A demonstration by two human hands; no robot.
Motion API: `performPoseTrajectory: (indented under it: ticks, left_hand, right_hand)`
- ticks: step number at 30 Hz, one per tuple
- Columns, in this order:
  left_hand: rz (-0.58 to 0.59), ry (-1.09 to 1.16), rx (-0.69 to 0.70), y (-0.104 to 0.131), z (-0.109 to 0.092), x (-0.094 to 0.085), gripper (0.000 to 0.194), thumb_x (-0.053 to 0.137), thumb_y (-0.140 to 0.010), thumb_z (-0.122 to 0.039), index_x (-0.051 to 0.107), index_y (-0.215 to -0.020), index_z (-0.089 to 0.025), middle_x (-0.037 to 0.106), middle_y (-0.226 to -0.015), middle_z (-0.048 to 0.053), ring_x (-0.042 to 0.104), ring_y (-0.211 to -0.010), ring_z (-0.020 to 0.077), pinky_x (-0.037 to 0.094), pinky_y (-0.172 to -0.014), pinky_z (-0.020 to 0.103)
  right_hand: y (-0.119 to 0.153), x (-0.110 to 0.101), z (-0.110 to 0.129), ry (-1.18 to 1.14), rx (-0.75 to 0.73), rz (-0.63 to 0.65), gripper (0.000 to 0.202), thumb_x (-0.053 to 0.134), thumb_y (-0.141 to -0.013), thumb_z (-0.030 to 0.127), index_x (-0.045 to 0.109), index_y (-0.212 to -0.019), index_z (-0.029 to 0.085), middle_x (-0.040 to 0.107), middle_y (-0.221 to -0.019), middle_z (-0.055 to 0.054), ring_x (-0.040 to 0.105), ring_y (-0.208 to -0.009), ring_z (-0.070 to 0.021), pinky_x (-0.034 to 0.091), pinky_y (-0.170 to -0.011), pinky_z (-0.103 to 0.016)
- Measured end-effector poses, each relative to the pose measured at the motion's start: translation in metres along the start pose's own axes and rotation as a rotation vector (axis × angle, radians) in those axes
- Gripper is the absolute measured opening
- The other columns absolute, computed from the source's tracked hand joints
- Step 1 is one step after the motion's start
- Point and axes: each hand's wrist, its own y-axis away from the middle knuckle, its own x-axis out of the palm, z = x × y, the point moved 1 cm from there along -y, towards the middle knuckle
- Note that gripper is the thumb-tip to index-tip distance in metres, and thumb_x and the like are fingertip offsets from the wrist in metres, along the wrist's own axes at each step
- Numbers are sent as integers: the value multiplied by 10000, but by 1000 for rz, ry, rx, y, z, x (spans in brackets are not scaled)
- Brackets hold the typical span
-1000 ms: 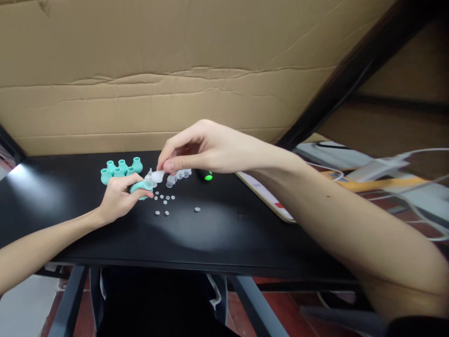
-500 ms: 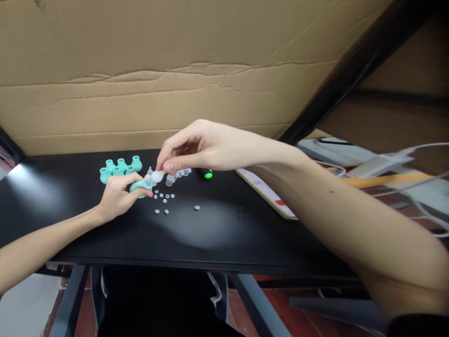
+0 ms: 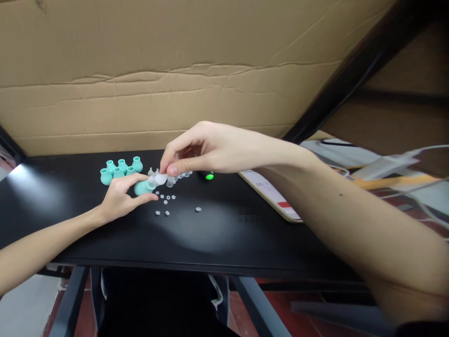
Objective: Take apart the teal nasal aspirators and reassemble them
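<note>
Toward the left end of the black surface (image 3: 52,206) a patch of bare top catches a bright glare, and nothing lies between it and the front edge. Just right of that, near the back edge against the cardboard sheet (image 3: 175,70), stands a cluster of teal bulbs (image 3: 121,169), upright, mouths up and touching one another; what is inside them cannot be told. The left hand (image 3: 121,199) comes in from the front-left corner, thumb and fingers loosely closed around one more teal bulb (image 3: 143,187), which lies tilted with its neck pointing right. At that neck sits a clear tip (image 3: 159,178), and the right hand (image 3: 199,152) pinches this tip between thumb and forefinger, the other fingers curled above it. Behind the pinch, a short row of clear tips (image 3: 178,176) rests on the top. Below the two hands a scatter of small clear rings (image 3: 165,203) lies loose, with one ring (image 3: 198,209) apart to the right. Forward of these the top is open all the way to the front edge. A small green light (image 3: 209,176) glows just behind the right wrist. Farther right, a flat white card (image 3: 277,199) lies near the right edge, partly under the forearm, and beyond that edge run white cables (image 3: 414,154).
</note>
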Motion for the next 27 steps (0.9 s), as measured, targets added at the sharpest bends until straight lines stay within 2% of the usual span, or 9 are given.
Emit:
performPoseTrajectory:
  ticks: [3, 5, 7, 9, 11, 15, 20, 24, 27]
  left_hand:
    - [3, -16, 6, -2, -6, -3, 372, 800, -1018, -555, 823, -920, -197, 815, -827, -4, 640, -632, 106, 505, -664, 249]
    - [19, -17, 33, -3, -9, -4, 349, 748, -1071, -467, 819, -853, -204, 788, -761, -21, 581, -567, 83, 474, -615, 234]
    - [28, -18, 60, -2, -10, -5, 351, 740, -1078, -445, 810, -835, -202, 763, -721, -25, 556, -546, 78, 464, -602, 231]
    - [28, -27, 68, 0, -7, -4, 359, 772, -1050, -497, 800, -860, -194, 752, -720, -19, 573, -564, 91, 477, -614, 241]
    - [38, -44, 64, 2, -3, -3, 363, 797, -1023, -539, 795, -940, -185, 780, -785, 7, 656, -645, 127, 527, -671, 263]
    - [59, -88, 105, 5, 1, -1, 339, 779, -1042, -503, 766, -1119, -173, 836, -957, 63, 780, -828, 191, 605, -795, 306]
    - [-12, -140, 149, 5, 2, 0, 303, 791, -1041, -450, 754, -1142, -167, 847, -1005, 64, 798, -850, 185, 620, -819, 286]
    - [-70, -180, 77, 3, 2, 0, 244, 803, -1020, -413, 776, -1091, -181, 838, -956, 33, 770, -805, 170, 603, -785, 272]
    - [-78, -180, 25, 3, 1, -1, 245, 815, -998, -425, 778, -1040, -186, 803, -860, 1, 712, -710, 145, 554, -702, 254]
  right_hand:
    - [0, 2, 2, 15, 1, 9, 245, 725, -1004, 418, 854, -1009, 210, 795, -877, -12, 673, -750, -122, 473, -659, -268]
    - [0, 2, 4, 20, -10, 23, 245, 718, -1005, 420, 852, -1008, 216, 804, -885, -13, 690, -756, -125, 492, -671, -266]
    - [0, 2, 5, 28, -23, 30, 241, 708, -1009, 416, 849, -1002, 221, 814, -897, -13, 712, -775, -132, 513, -691, -266]
    - [0, 1, 6, 44, -36, 18, 228, 693, -1015, 393, 843, -994, 222, 822, -907, -12, 728, -786, -136, 529, -710, -267]
    - [0, 0, 6, 66, -44, 4, 220, 678, -1021, 370, 836, -987, 221, 823, -900, -7, 729, -773, -135, 533, -713, -267]
    - [-1, 1, 5, 98, -43, 4, 222, 673, -1030, 359, 828, -973, 210, 824, -900, -6, 728, -768, -136, 537, -730, -272]
    - [-1, 4, 5, 170, -59, -17, 215, 645, -1053, 310, 826, -991, 212, 835, -958, -12, 748, -814, -141, 534, -783, -278]
    - [-4, 9, 3, 169, -36, -17, 219, 710, -1054, 400, 806, -1012, 208, 813, -899, -4, 716, -741, -133, 498, -706, -264]
    - [-8, 15, 0, 205, -35, -72, 171, 713, -1048, 347, 771, -995, 195, 791, -856, -9, 688, -708, -129, 471, -684, -257]
